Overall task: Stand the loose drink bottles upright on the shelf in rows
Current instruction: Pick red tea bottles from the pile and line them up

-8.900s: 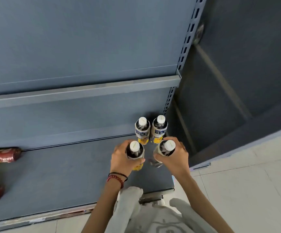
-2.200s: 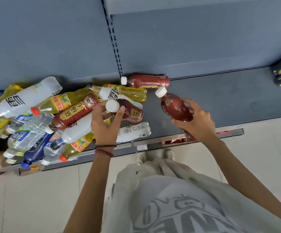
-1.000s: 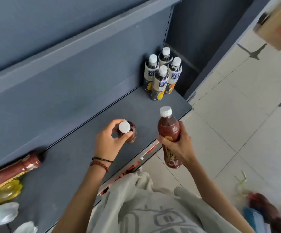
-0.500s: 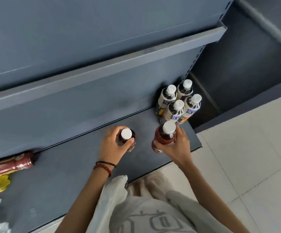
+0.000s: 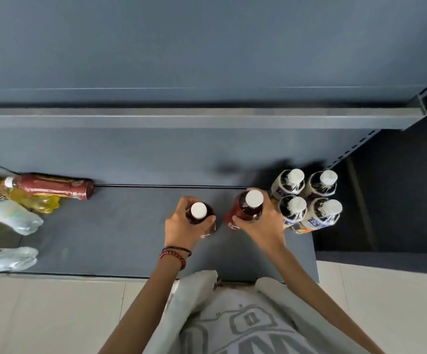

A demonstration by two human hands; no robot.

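On the grey bottom shelf (image 5: pixel 120 233) I hold two dark red drink bottles with white caps. My left hand (image 5: pixel 181 227) grips one red bottle (image 5: pixel 199 212) upright, near the middle of the shelf. Around a second red bottle (image 5: pixel 248 206) my right hand (image 5: pixel 261 226) curls; that bottle leans slightly and sits just left of several upright white-capped bottles (image 5: pixel 307 198) standing in two rows at the shelf's right end. Whether either held bottle rests on the shelf is hidden by my hands.
Loose bottles lie at the left: a red bottle (image 5: pixel 51 186) against the back panel, a yellow one (image 5: pixel 32 200) and clear ones (image 5: pixel 8 213). An upper shelf edge (image 5: pixel 207 118) overhangs. Pale tiled floor (image 5: pixel 54 315) runs in front.
Both hands have carried the red bottles from the left pile to the shelf's right part. In the last half second the right-hand bottle moved closer to the standing group.
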